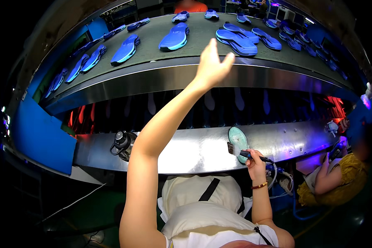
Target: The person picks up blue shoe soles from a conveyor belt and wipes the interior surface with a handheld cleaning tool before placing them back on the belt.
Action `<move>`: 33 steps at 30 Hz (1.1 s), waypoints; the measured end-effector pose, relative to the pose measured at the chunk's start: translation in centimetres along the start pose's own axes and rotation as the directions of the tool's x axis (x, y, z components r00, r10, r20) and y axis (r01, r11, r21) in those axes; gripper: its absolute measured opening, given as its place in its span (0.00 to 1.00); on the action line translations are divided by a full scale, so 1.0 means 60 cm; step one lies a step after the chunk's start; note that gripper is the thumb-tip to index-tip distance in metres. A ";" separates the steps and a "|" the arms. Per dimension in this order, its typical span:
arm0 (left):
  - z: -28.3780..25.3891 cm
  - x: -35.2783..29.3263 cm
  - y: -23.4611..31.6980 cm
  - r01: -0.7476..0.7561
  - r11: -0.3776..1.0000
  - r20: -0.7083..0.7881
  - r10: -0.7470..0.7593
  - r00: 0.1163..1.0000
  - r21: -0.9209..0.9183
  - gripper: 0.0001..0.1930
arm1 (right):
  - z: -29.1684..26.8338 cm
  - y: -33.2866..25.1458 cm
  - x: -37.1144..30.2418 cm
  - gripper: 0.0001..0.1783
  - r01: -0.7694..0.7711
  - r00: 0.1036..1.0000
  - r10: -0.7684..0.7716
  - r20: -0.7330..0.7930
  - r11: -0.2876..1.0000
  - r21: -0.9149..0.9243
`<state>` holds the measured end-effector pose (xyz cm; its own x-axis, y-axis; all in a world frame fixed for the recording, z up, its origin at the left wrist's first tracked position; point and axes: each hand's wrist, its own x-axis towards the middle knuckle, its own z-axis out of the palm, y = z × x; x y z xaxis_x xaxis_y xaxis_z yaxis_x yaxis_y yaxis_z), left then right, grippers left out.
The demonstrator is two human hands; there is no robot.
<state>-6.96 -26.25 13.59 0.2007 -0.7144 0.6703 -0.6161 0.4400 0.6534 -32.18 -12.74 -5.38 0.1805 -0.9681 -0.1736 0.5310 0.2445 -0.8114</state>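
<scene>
My left hand (214, 66) reaches far out over the dark conveyor belt (149, 43), its fingers apart and nothing in them. Just ahead and to its right lies a blue shoe sole (238, 43), partly overlapping another sole behind it. To its left rests a further blue sole (175, 37). My right hand (256, 165) is closed around the black handle of a brush (244, 154), which has a cord or tube trailing from its end. The bristles are over a pale green sole (238, 138) lying on the metal ledge; whether they touch it cannot be made out.
A dark bottle (123, 144) stands on the metal ledge (186, 155), left of my left forearm. Several blue soles line the belt on both sides. Beneath it, red-lit gaps show at either end. Another person in yellow (339, 180) sits close at the right.
</scene>
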 end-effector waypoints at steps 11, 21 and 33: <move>0.119 0.088 0.003 -0.262 0.884 0.345 0.124 0.930 0.388 0.31 | -0.023 0.022 0.002 0.09 -0.052 0.999 0.053 -0.010 0.999 0.009; 0.043 0.056 -0.021 -0.425 0.902 -0.071 0.421 0.904 -0.069 0.14 | -0.026 0.009 -0.007 0.08 -0.069 0.997 0.070 -0.046 0.997 0.026; -0.080 -0.213 -0.077 0.545 0.154 0.514 -0.202 0.834 -0.824 0.25 | -0.058 0.032 0.028 0.14 -0.002 0.979 0.021 -0.203 0.996 0.092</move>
<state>-3.04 -16.53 3.68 -0.0994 -0.9640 0.2465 0.6423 0.1270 0.7559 -33.77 -14.06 -9.18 0.0199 -0.9537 -0.3002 0.6048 0.2506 -0.7559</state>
